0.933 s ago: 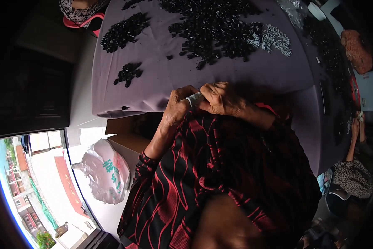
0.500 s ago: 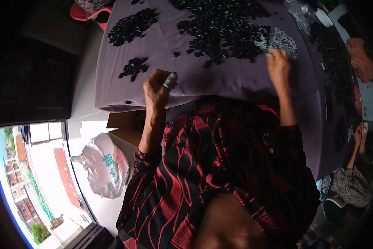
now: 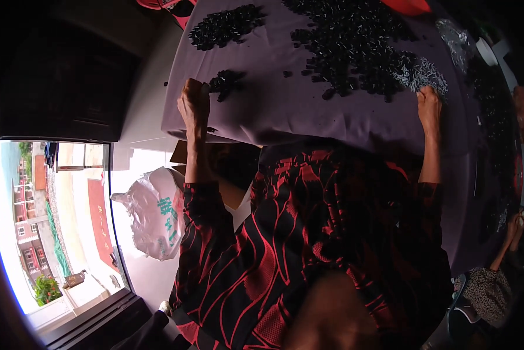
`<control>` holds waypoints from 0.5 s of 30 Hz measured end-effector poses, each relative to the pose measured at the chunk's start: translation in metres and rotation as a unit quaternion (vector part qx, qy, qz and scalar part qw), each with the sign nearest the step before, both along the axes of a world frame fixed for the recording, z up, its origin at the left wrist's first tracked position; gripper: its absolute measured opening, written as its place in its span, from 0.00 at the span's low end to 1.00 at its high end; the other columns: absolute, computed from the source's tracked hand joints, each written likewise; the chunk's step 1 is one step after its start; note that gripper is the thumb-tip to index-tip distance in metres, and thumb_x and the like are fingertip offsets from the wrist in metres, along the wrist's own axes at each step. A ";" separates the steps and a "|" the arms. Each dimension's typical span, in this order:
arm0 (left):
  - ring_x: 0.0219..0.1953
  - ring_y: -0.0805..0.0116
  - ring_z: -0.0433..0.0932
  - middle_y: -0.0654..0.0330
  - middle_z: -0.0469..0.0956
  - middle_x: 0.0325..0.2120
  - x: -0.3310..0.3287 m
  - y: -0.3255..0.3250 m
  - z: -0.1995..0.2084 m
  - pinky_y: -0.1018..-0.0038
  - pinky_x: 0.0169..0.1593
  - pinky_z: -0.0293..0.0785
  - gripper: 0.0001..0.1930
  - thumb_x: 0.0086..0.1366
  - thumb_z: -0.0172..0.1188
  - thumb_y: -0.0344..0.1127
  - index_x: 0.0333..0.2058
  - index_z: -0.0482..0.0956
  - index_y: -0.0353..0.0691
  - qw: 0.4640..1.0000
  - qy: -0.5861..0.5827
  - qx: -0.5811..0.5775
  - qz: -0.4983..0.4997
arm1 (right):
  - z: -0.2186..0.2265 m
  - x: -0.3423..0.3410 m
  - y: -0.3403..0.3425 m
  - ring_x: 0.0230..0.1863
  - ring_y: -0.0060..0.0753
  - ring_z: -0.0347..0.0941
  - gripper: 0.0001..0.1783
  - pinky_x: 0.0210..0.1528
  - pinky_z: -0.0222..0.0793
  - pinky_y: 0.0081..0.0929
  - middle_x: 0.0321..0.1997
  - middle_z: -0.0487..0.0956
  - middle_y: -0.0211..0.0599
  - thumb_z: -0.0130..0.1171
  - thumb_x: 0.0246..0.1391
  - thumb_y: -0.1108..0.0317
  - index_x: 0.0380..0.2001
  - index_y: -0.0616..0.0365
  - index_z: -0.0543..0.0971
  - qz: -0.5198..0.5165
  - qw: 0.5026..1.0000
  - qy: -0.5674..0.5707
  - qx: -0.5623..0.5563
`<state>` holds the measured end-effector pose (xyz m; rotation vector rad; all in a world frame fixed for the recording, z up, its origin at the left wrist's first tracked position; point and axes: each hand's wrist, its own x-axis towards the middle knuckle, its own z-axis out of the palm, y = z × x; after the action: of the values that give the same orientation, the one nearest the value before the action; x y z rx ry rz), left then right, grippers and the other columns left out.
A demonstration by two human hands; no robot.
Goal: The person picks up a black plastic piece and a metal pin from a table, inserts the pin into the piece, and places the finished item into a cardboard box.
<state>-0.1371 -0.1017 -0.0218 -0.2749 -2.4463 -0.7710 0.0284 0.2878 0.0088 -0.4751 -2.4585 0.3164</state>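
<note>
My left hand [image 3: 194,106] is closed at the left side of the table, right beside a small heap of black pieces [image 3: 227,83]. Its fingertips are pressed together, and what they hold, if anything, I cannot make out. My right hand [image 3: 429,109] is at the near edge of a pile of thin silvery pieces [image 3: 423,74], fingers bent and drawn together. Anything between those fingers is hidden. Next to the silvery pile spreads a large heap of small black pieces [image 3: 355,52].
A purple cloth [image 3: 262,114] covers the table. Another black heap [image 3: 224,28] lies at the far left, and a crumpled clear bag [image 3: 453,38] at the far right. A white plastic bag [image 3: 154,216] stands left of me. Another person's hands [image 3: 516,227] work at right.
My left hand has gone left across the cloth to the small black heap. My right hand remains at the silvery pile. The whole view has shifted, with the table now further right.
</note>
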 end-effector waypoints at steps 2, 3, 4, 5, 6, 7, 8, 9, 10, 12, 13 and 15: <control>0.20 0.54 0.68 0.53 0.68 0.15 -0.003 -0.006 -0.001 0.68 0.23 0.64 0.05 0.42 0.50 0.27 0.16 0.63 0.36 1.000 0.004 0.004 -0.003 | 0.005 -0.002 0.000 0.26 0.41 0.65 0.04 0.28 0.60 0.32 0.21 0.66 0.43 0.49 0.37 0.77 0.18 0.65 0.65 0.009 1.000 -0.018 -0.009; 0.20 0.53 0.68 0.52 0.68 0.15 -0.002 -0.010 -0.001 0.68 0.23 0.64 0.05 0.42 0.50 0.27 0.17 0.63 0.36 1.000 0.010 -0.016 0.001 | 0.007 -0.003 -0.001 0.26 0.41 0.65 0.05 0.28 0.60 0.32 0.20 0.66 0.43 0.49 0.37 0.77 0.17 0.65 0.64 0.014 0.999 -0.038 -0.017; 0.20 0.53 0.68 0.52 0.68 0.16 -0.008 -0.007 -0.006 0.68 0.23 0.64 0.04 0.42 0.49 0.28 0.17 0.63 0.36 0.999 0.016 -0.035 -0.008 | 0.005 -0.002 0.000 0.26 0.41 0.65 0.05 0.28 0.60 0.32 0.20 0.66 0.43 0.49 0.37 0.77 0.17 0.65 0.64 0.007 0.999 -0.038 -0.017; 0.21 0.56 0.70 0.55 0.70 0.15 -0.013 -0.003 -0.011 0.70 0.24 0.64 0.06 0.43 0.51 0.34 0.18 0.66 0.37 1.000 0.010 -0.023 0.002 | 0.003 0.000 0.001 0.26 0.41 0.65 0.05 0.27 0.60 0.32 0.20 0.66 0.43 0.49 0.37 0.77 0.17 0.65 0.64 0.002 0.999 -0.030 -0.013; 0.21 0.56 0.70 0.55 0.70 0.15 -0.018 -0.001 -0.015 0.70 0.24 0.64 0.06 0.43 0.51 0.34 0.18 0.66 0.37 1.000 0.009 -0.022 -0.004 | 0.001 0.001 0.002 0.25 0.40 0.65 0.05 0.27 0.60 0.32 0.20 0.67 0.43 0.49 0.37 0.77 0.16 0.64 0.64 -0.002 1.000 -0.023 -0.009; 0.21 0.56 0.70 0.55 0.69 0.15 -0.016 -0.001 -0.014 0.70 0.24 0.64 0.06 0.43 0.51 0.33 0.18 0.66 0.37 0.999 0.014 -0.029 -0.012 | -0.001 0.001 0.002 0.25 0.40 0.65 0.05 0.27 0.60 0.32 0.20 0.67 0.43 0.49 0.37 0.77 0.16 0.64 0.64 0.000 1.000 -0.023 -0.010; 0.22 0.57 0.70 0.55 0.69 0.15 -0.014 -0.001 -0.012 0.70 0.24 0.64 0.06 0.43 0.51 0.33 0.18 0.66 0.37 0.999 0.019 -0.035 -0.020 | -0.002 0.002 0.001 0.25 0.40 0.65 0.05 0.26 0.59 0.31 0.19 0.66 0.42 0.48 0.37 0.76 0.16 0.64 0.63 -0.005 1.000 -0.006 0.002; 0.22 0.57 0.70 0.55 0.69 0.15 -0.012 -0.001 -0.011 0.70 0.24 0.64 0.06 0.43 0.51 0.33 0.18 0.66 0.37 0.999 0.018 -0.037 -0.018 | -0.004 0.002 0.001 0.24 0.39 0.64 0.05 0.26 0.59 0.30 0.18 0.66 0.41 0.48 0.37 0.76 0.16 0.63 0.63 -0.009 1.000 0.011 0.014; 0.21 0.55 0.69 0.53 0.69 0.16 -0.010 -0.001 -0.010 0.69 0.23 0.64 0.05 0.43 0.50 0.30 0.17 0.64 0.37 0.999 0.014 -0.023 -0.024 | -0.006 0.003 0.000 0.24 0.39 0.64 0.05 0.26 0.59 0.30 0.18 0.66 0.41 0.48 0.37 0.76 0.16 0.63 0.63 -0.008 1.000 0.009 0.013; 0.21 0.54 0.69 0.52 0.68 0.16 -0.009 -0.002 -0.010 0.67 0.23 0.64 0.04 0.42 0.49 0.28 0.16 0.62 0.36 1.000 0.009 -0.010 -0.028 | -0.009 0.005 -0.003 0.20 0.34 0.63 0.06 0.24 0.59 0.27 0.16 0.65 0.37 0.48 0.38 0.74 0.16 0.62 0.63 0.013 0.995 0.102 -0.012; 0.21 0.55 0.69 0.53 0.68 0.16 -0.011 -0.003 -0.010 0.68 0.23 0.64 0.04 0.42 0.49 0.28 0.16 0.63 0.36 0.999 0.025 -0.001 -0.032 | -0.011 0.005 -0.003 0.20 0.34 0.63 0.06 0.24 0.59 0.27 0.16 0.65 0.37 0.48 0.38 0.74 0.16 0.62 0.63 0.014 0.995 0.100 -0.013; 0.21 0.55 0.69 0.53 0.69 0.16 -0.008 -0.003 -0.009 0.68 0.24 0.64 0.04 0.42 0.49 0.28 0.16 0.63 0.36 0.998 0.039 0.006 -0.041 | -0.011 0.008 -0.001 0.18 0.27 0.62 0.06 0.22 0.59 0.23 0.15 0.65 0.34 0.49 0.38 0.74 0.17 0.62 0.63 0.025 0.980 0.167 -0.100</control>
<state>-0.1450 -0.1043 -0.0311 -0.3959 -2.3691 -0.7961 0.0361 0.2866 -0.0026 -0.4077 -2.1221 0.6173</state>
